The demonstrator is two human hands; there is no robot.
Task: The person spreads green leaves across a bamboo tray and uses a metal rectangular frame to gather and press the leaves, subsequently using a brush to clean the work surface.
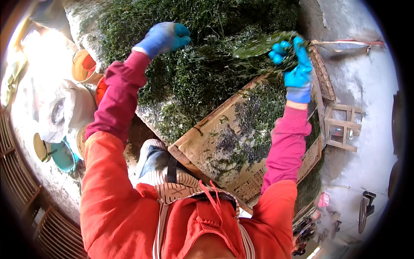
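Note:
Both my hands wear blue gloves. My right hand (293,62) is curled around a loose bunch of wet green strands, like seaweed (263,46), which trails off to the left and is smeared by motion. Over the far left of a big dark green heap (181,82) of the same stuff is my left hand (172,36), its fingers curled in. Whether anything is inside them is hidden. Below my right hand stands a tilted wooden board or box (207,149), its top partly covered with green scraps.
White bags (71,108), an orange bucket (85,67) and a teal basin (64,156) stand at the left. Slatted wooden racks (60,235) lie at lower left. To the right are a small wooden stool (343,127) and a pale wall.

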